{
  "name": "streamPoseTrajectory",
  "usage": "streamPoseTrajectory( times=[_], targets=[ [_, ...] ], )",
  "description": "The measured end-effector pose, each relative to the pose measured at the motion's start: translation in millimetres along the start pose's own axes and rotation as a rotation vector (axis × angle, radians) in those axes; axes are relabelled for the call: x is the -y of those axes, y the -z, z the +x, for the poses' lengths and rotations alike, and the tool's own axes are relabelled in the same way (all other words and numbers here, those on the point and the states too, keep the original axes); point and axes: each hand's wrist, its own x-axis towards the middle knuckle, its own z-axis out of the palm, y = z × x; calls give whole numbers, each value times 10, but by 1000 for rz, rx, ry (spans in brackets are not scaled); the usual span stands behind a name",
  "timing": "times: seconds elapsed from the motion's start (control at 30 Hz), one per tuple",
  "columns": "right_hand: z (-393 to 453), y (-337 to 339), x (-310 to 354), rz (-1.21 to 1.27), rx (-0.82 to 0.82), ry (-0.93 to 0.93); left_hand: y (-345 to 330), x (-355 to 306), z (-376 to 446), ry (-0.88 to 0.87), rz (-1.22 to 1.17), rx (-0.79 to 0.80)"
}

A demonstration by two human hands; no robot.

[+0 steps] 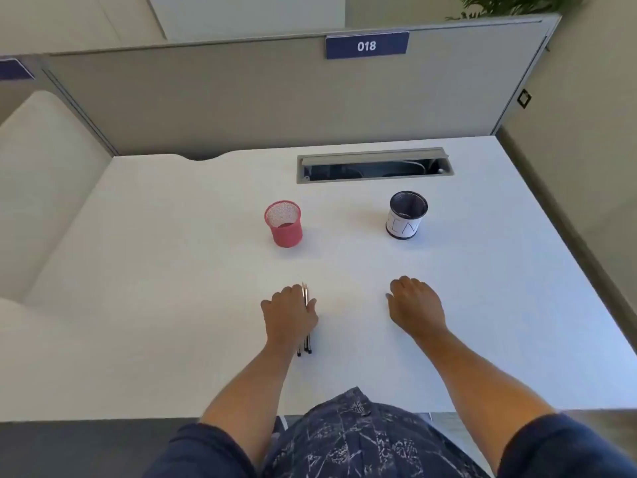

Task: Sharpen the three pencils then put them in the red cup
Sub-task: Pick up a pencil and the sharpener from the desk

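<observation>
Left hand (289, 315) lies over the pencils (305, 298) near the front edge of the surface (172, 270), left of middle. Fingers (287, 293) curl down round the bundle, thumb on its right side, so it reads as grasping them, though whether they are lifted off the surface cannot be told. Pencil tips poke out past the fingers toward the back edge; dark butt ends stick out behind the wrist toward the front edge. Count unclear, at least two or three lying side by side.

Right hand (415, 305) rests palm down on the surface, right of middle, well apart from the pencils. Its fingers are loosely bent and hold nothing visible.

Red cup (283, 224) stands upright further back, left of centre, and looks empty through the mesh. Black cup with a white label (406, 215) stands upright to its right, well apart. No sharpener visible anywhere; possibly inside the black cup, cannot tell.

Progress: tips look pointed, but too small to say if they are sharpened. No pencil is in the red cup yet. Judged either very early or at the final drop-off; placing into the red cup is all left.
</observation>
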Motion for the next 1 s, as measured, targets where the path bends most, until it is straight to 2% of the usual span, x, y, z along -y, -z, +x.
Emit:
streamPoseTrajectory(
  times=[0.13,0.27,0.47,0.83,1.0],
  targets=[
    [-153,11,-90,-7,111,-213,-51,-2,-12,48,44,94],
    [-191,42,-66,4,205,-305,-110,28,-18,49,17,133],
    [-173,88,-9,42,292,-343,-212,77,-19,59,-16,154],
    [-55,66,134,118,375,-302,-284,119,-17,59,-121,138],
    [24,98,322,305,319,-385,-268,132,1,54,-133,116]
  ],
)
